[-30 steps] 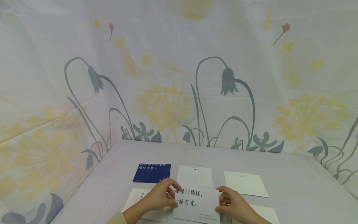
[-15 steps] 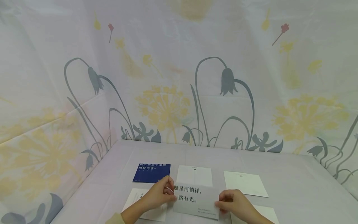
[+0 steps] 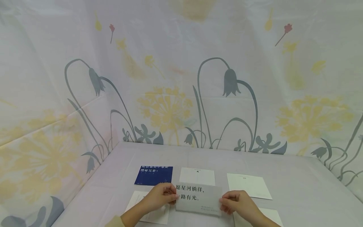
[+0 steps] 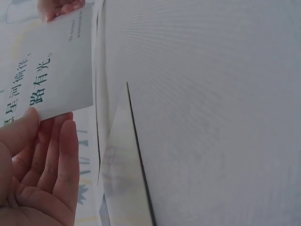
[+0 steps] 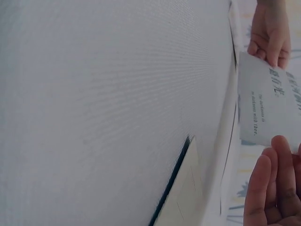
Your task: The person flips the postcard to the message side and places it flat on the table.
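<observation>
The bare left hand [image 3: 161, 198] and bare right hand [image 3: 237, 201] face each other, apart, at nearly the same height, thumbs pointing inward, each in a pinch. The left forearm [image 3: 135, 215] slants up out of a cream fabric sleeve [image 3: 115, 222]; the bare right forearm [image 3: 265, 219] slants in from the lower right. In the left wrist view, the left fingers [image 4: 67, 153] lie side by side, gently bent.
</observation>
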`<state>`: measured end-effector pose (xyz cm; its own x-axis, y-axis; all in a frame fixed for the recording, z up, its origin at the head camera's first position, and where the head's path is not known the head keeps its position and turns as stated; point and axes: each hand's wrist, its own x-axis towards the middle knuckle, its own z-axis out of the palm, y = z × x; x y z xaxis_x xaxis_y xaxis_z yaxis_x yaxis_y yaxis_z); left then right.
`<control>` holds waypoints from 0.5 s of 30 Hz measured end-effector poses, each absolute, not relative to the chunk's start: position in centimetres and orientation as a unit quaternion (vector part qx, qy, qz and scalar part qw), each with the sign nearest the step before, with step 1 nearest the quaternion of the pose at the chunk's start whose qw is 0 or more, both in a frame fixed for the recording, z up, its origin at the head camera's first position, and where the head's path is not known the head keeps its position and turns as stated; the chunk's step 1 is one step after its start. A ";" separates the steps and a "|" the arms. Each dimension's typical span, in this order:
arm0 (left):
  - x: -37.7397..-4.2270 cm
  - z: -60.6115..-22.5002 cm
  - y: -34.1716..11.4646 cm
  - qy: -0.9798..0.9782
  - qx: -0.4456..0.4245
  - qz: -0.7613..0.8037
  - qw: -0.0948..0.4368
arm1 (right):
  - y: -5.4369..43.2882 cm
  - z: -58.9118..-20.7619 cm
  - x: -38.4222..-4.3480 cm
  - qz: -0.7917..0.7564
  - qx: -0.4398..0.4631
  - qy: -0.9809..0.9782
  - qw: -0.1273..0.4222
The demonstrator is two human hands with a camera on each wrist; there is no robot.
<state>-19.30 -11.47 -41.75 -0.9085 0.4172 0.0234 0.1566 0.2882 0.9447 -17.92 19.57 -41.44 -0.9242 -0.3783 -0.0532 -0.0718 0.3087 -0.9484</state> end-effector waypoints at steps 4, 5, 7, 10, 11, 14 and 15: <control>-19.3 -41.8 -11.7 0.805 0.176 0.557 0.104 | 19.7 -41.4 -18.1 -0.590 -0.136 0.784 0.137; -19.3 -41.7 -11.7 0.807 0.176 0.555 0.101 | 19.7 -41.4 -18.1 -0.595 -0.136 0.779 0.139; -19.3 -41.7 -11.8 0.809 0.176 0.553 0.097 | 19.7 -41.3 -18.2 -0.606 -0.139 0.770 0.144; -19.4 -41.6 -11.9 0.810 0.176 0.552 0.095 | 19.7 -41.3 -18.2 -0.614 -0.143 0.763 0.144; -19.4 -41.6 -11.9 0.809 0.174 0.552 0.096 | 19.7 -41.4 -18.2 -0.613 -0.142 0.764 0.143; -19.4 -41.7 -11.9 0.808 0.173 0.555 0.098 | 19.7 -41.4 -18.2 -0.610 -0.142 0.768 0.134; -19.5 -41.8 -12.0 0.808 0.175 0.554 0.097 | 19.7 -41.3 -18.2 -0.609 -0.143 0.769 0.131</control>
